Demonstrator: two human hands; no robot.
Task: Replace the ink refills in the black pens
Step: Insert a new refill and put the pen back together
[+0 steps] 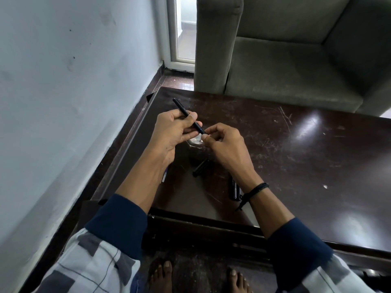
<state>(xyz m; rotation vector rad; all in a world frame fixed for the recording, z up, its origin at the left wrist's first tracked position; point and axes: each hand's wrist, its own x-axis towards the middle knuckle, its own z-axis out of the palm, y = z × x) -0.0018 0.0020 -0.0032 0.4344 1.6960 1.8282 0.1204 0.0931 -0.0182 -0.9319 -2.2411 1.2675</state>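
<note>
Head view. A slim, smooth black pen [188, 116] sits at centre frame, angled from upper left to lower right above the desk [296, 157]. The left hand [172, 134] has its fingers curled tight around the barrel. The right hand [224, 142] pinches the pen's lower end with narrow fingertips [205, 136]. Dark glossy desk, scratched and scuffed. More black pens [201, 167] lie on it beneath the hands. Grey fabric armchair [296, 49] at upper right; pale wall [63, 81] at left.
</note>
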